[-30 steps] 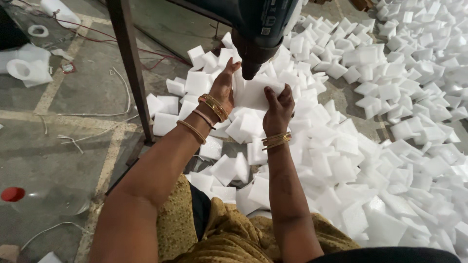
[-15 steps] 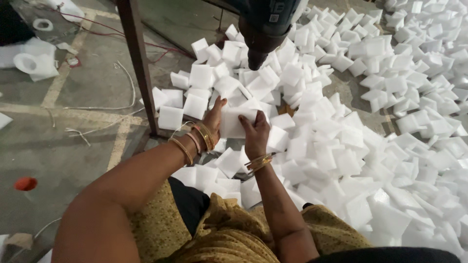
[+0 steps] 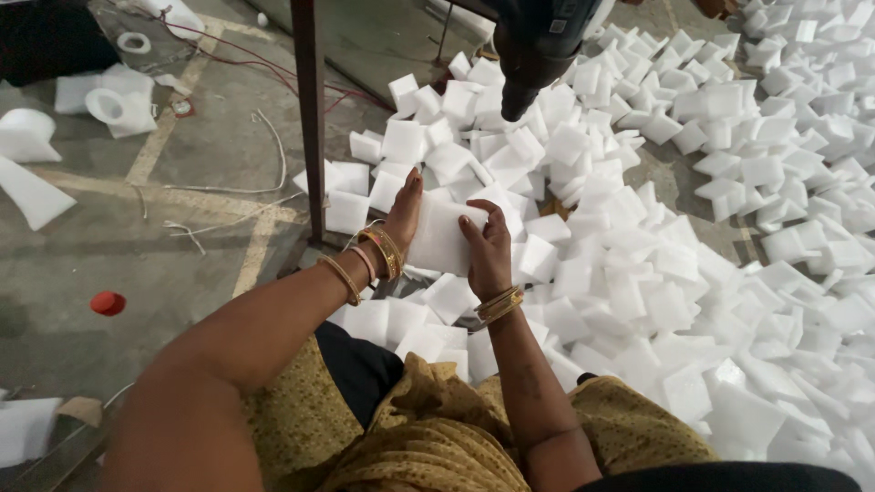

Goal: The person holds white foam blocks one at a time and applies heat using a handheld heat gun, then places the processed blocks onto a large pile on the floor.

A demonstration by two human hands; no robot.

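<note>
I hold a white square foam piece (image 3: 439, 235) between both hands, above my lap. My left hand (image 3: 401, 217) presses its left edge with fingers stretched up; bangles ring that wrist. My right hand (image 3: 488, 248) grips its right edge, fingers curled over the top. A dark machine head with a nozzle (image 3: 538, 50) hangs above and beyond the piece, not touching it.
A big heap of white foam squares (image 3: 693, 237) covers the floor ahead and to the right. A dark metal post (image 3: 312, 118) stands left of my hands. On the concrete floor to the left lie a red cap (image 3: 108, 302), white foam offcuts (image 3: 114, 96) and loose wires.
Both hands have drawn the foam piece down and away from the machine nozzle, toward my lap. The nozzle now hangs free above it.
</note>
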